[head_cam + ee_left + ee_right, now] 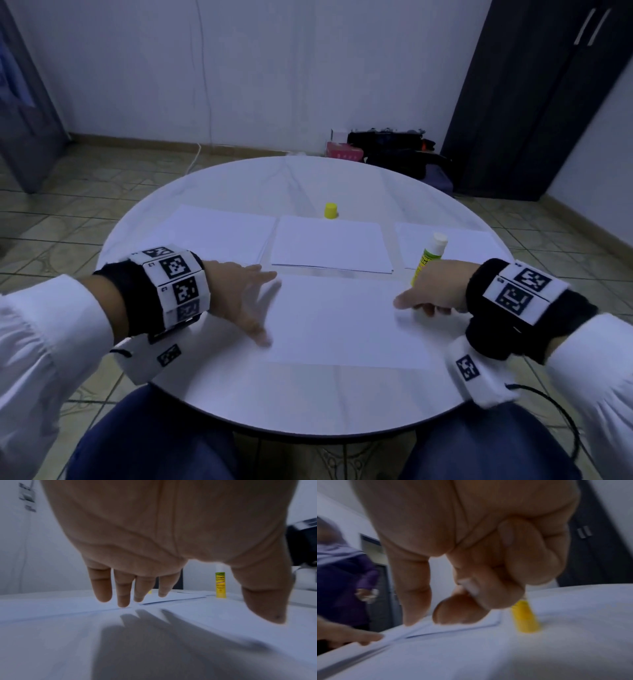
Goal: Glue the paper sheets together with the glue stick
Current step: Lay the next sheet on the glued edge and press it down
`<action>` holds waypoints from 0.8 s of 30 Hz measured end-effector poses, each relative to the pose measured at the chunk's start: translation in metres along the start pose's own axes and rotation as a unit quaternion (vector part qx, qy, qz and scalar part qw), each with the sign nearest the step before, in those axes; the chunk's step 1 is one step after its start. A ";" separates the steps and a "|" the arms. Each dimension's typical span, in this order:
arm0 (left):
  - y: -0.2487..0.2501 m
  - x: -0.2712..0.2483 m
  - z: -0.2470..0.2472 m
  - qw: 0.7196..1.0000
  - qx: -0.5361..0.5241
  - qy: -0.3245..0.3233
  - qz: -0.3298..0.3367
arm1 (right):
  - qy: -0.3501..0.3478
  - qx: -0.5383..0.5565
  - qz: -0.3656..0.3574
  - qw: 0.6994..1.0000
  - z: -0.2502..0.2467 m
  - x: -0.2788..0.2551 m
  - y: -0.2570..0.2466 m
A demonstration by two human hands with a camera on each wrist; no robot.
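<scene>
Right hand [428,294] clasps the uncapped glue stick [430,257], base down; left hand [246,298] lies spread on the near sheet [342,322].

From overhead, both hands pin that sheet by the tabletop's near edge, probably steadying it for gluing; the yellow cap [331,210] waits beyond. Left wrist view shows straight fingers [102,588] hovering just above paper. Right wrist view alone reveals thumb and forefinger touching the sheet.
</scene>
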State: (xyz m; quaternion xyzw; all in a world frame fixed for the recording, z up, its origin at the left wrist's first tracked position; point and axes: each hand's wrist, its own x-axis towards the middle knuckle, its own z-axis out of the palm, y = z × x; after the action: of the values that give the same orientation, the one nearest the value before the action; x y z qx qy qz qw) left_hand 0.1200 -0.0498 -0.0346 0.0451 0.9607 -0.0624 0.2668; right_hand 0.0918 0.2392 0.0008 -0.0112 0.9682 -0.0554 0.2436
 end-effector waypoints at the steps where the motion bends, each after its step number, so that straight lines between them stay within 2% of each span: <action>1: -0.007 0.001 -0.002 1.000 -0.016 -0.001 -0.014 | -0.005 -0.017 -0.032 0.999 -0.001 -0.002 -0.013; 5: -0.040 0.007 -0.009 0.995 -0.043 0.041 -0.074 | 0.025 -0.027 -0.111 0.993 -0.014 0.008 -0.074; 8: -0.068 0.012 -0.015 0.989 -0.046 0.069 -0.123 | 0.053 -0.035 -0.122 0.990 -0.024 0.031 -0.120; 12: -0.105 0.022 -0.014 0.982 -0.057 0.059 -0.170 | 0.078 -0.055 -0.127 0.987 -0.032 0.063 -0.171; 20: -0.133 0.042 -0.009 0.989 -0.008 0.034 -0.141 | 0.077 -0.148 -0.142 0.976 -0.014 0.118 -0.235; 24: -0.137 0.045 -0.013 0.984 -0.052 0.058 -0.163 | 0.074 -0.184 -0.127 0.972 -0.013 0.132 -0.248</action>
State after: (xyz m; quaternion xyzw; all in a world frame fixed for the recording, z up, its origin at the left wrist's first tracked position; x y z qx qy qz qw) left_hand 0.0585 -0.1813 -0.0341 -0.1223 0.9709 -0.0523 0.1989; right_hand -0.0320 -0.0128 -0.0221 -0.1750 0.9676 0.0928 0.1563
